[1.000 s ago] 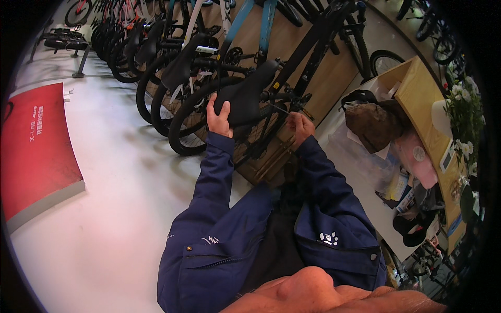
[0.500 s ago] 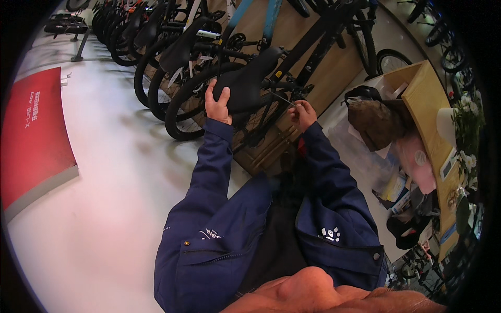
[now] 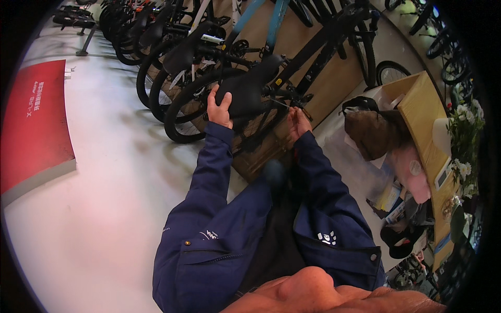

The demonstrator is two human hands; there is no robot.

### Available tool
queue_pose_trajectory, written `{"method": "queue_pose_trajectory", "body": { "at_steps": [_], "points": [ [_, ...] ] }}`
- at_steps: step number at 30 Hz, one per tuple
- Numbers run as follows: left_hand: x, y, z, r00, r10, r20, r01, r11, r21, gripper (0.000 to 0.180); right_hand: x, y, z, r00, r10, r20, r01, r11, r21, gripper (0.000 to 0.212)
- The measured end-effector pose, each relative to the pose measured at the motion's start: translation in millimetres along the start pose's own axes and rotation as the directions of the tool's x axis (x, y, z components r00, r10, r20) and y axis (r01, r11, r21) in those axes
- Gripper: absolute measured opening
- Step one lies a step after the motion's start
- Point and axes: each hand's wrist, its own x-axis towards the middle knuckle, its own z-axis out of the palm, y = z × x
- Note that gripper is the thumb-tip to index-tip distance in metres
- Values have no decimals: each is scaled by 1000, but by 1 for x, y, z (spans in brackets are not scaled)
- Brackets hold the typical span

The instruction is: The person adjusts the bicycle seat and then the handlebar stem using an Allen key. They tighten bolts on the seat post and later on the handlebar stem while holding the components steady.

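The black bicycle saddle [image 3: 248, 93] is in front of me at the upper middle. My left hand [image 3: 219, 109] grips its wide rear end, thumb over the top and fingers on the far side. To the right, my right hand [image 3: 299, 123] is closed on one end of a thin metal rod [image 3: 281, 103], which looks like a hex key. The rod slants up and left to beneath the saddle, where its far tip is hidden. A dark bicycle frame [image 3: 312, 52] runs from the saddle toward the upper right.
More parked bicycles [image 3: 177, 60] stand in a row at the upper left. A red platform [image 3: 39, 130] lies on the pale floor at left. On the right are a wooden counter [image 3: 417, 104], a brown bag [image 3: 370, 133], a pink bag [image 3: 412, 169] and white flowers [image 3: 464, 112].
My right hand has shifted slightly down and left, its fingers now pointing more upward around the rod. The left hand keeps its grip on the saddle.
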Motion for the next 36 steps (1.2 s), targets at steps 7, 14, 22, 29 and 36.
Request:
{"method": "queue_pose_trajectory", "body": {
  "at_steps": [7,14,22,29,36],
  "points": [
    [-2,-1,4,998,53,-30,-51,997,60,57,-25,-15,8,972,-232,47,146,429,-891,40],
    [-1,-6,2,998,65,17,-66,997,51,56,-38,-16,12,752,-485,447,394,-213,-894,27],
    [-13,14,10,987,152,45,-158,948,276,59,-45,-28,-10,808,-343,478,533,83,-842,30],
    [-16,24,14,996,85,29,-89,982,167,57,-36,-42,-13,945,-229,235,322,514,-795,34],
    [-16,31,13,999,10,35,-14,991,133,59,-13,-50,-25,972,85,-220,-191,830,-524,37]
  ]
}}
